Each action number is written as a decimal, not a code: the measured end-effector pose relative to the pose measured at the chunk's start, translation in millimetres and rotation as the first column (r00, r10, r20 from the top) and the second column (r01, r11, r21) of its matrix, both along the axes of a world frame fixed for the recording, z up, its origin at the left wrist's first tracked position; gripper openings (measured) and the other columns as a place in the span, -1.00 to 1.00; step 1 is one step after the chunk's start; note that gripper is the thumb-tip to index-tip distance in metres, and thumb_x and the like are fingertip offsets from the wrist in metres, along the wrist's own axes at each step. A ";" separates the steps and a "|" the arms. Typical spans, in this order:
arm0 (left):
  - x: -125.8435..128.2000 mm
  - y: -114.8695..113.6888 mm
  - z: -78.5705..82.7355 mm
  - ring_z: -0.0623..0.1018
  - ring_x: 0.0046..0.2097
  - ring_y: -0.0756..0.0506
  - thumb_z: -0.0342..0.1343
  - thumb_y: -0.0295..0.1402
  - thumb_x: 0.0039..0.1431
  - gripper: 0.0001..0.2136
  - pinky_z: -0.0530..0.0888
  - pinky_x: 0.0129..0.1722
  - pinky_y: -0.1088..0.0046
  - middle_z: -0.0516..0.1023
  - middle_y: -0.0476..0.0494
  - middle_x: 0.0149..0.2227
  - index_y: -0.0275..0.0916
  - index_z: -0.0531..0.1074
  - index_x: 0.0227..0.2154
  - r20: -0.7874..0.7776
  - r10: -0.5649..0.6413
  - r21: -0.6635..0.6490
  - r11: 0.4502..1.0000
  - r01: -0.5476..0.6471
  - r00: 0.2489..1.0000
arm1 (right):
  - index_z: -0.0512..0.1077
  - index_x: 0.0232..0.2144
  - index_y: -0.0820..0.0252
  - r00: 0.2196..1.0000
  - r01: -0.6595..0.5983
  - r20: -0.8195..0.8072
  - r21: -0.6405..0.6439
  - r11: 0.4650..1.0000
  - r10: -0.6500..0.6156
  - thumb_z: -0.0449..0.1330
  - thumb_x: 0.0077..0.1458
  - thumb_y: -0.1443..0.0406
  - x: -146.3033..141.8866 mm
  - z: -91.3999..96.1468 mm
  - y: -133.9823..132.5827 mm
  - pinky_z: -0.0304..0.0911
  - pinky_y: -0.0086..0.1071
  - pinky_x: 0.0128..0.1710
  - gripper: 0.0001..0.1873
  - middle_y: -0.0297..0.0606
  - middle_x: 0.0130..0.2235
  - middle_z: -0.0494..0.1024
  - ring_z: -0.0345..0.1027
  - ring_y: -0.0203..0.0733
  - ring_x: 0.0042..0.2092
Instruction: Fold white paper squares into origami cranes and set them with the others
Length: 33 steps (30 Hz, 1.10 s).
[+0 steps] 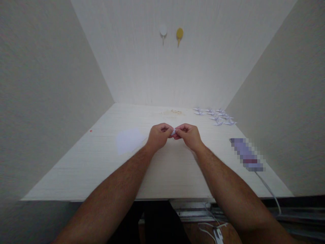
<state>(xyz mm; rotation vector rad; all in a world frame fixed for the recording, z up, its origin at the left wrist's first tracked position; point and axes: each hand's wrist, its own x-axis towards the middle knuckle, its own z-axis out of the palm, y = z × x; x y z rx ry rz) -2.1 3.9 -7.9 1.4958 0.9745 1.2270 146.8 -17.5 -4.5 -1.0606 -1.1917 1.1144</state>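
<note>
Above the middle of the white table [175, 176], a small piece of folded white paper [173, 131] is pinched between both hands. My left hand [160, 135] grips its left side with thumb and fingers closed. From the right, my right hand [187, 134] pinches the other side. Most of the paper is hidden by the fingertips, so its exact shape cannot be made out. Left of my left hand lies a stack of white paper sheets [130, 140]. Several folded paper cranes [216, 118] stand grouped at the back right of the table.
A pixelated phone-like device [245, 154] with a white cable [267, 188] lies at the right. Walls enclose the table on three sides; a white hook [163, 31] and a yellow hook [179, 33] are on the back one. A small red spot [90, 130] shows at the left edge.
</note>
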 end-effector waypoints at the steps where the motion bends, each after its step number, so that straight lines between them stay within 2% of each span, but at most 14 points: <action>1: 0.0 0.3 -0.5 0.54 -0.48 -0.02 0.21 -0.30 -0.02 -0.85 0.51 -0.43 0.46 0.56 -0.08 -0.53 -0.31 0.51 -0.49 -0.011 0.009 0.010 1.000 -0.009 1.000 | 0.44 -0.51 0.23 1.000 0.009 0.006 0.004 1.000 -0.009 0.36 -0.19 0.21 -0.9 0.2 0.0 0.44 -0.37 -0.48 -0.77 -0.29 -0.55 0.57 0.46 -0.26 -0.53; 7: -1.1 0.8 0.5 0.49 -0.54 0.01 0.19 -0.29 -0.02 -0.84 0.48 -0.52 0.51 0.53 -0.05 -0.55 -0.31 0.49 -0.48 -0.053 0.014 0.035 0.999 -0.013 0.999 | 0.40 -0.53 0.23 0.996 0.054 0.074 0.004 0.999 -0.054 0.29 -0.15 0.24 -2.3 0.6 0.0 0.37 -0.40 -0.55 -0.82 -0.31 -0.60 0.52 0.40 -0.28 -0.58; 13: -1.5 -1.4 3.8 0.42 -0.59 0.05 0.16 -0.36 -0.05 -0.89 0.34 -0.61 0.58 0.48 -0.02 -0.60 -0.30 0.47 -0.54 -0.231 0.055 0.098 0.995 -0.033 0.971 | 0.39 -0.56 0.22 0.926 0.064 0.366 0.087 0.994 -0.091 0.23 -0.09 0.22 4.3 -0.7 -1.4 0.09 -0.49 -0.65 -0.82 -0.43 -0.67 0.36 0.19 -0.39 -0.64; 16: -0.2 -1.8 3.9 0.41 -0.59 0.05 0.15 -0.36 -0.06 -0.90 0.30 -0.61 0.58 0.46 -0.01 -0.62 -0.29 0.46 -0.56 -0.233 0.057 0.095 0.995 -0.036 0.971 | 0.38 -0.57 0.21 0.892 0.041 0.440 0.141 0.989 -0.100 0.20 -0.07 0.23 5.2 0.3 -1.0 0.00 -0.48 -0.63 -0.83 -0.43 -0.65 0.33 0.13 -0.40 -0.61; 23: -0.9 -0.9 3.2 0.42 -0.61 0.02 0.17 -0.30 -0.06 -0.86 0.31 -0.61 0.54 0.48 -0.04 -0.61 -0.29 0.47 -0.54 -0.217 0.010 -0.009 1.000 -0.012 0.976 | 0.38 -0.57 0.21 0.860 0.077 0.483 0.194 0.978 -0.163 0.19 -0.05 0.22 5.1 -2.7 1.5 0.01 -0.47 -0.57 -0.82 -0.39 -0.61 0.36 0.13 -0.38 -0.55; 28: -2.4 1.0 2.3 0.40 -0.58 0.02 0.15 -0.33 -0.06 -0.88 0.28 -0.58 0.55 0.46 -0.02 -0.63 -0.28 0.48 -0.55 -0.279 0.043 0.078 0.997 -0.022 0.959 | 0.39 -0.56 0.20 0.858 0.057 0.499 0.148 0.987 -0.125 0.20 -0.05 0.20 5.7 -0.2 1.0 0.00 -0.48 -0.60 -0.81 -0.39 -0.64 0.36 0.13 -0.38 -0.58; 33: -2.6 1.5 1.9 0.39 -0.58 0.03 0.17 -0.31 -0.06 -0.86 0.28 -0.58 0.55 0.47 -0.03 -0.62 -0.29 0.49 -0.54 -0.218 0.047 0.062 0.998 -0.034 0.975 | 0.40 -0.57 0.21 0.910 0.088 0.401 0.073 0.993 -0.110 0.24 -0.10 0.21 4.0 1.7 1.6 0.01 -0.48 -0.64 -0.82 -0.42 -0.68 0.35 0.14 -0.39 -0.64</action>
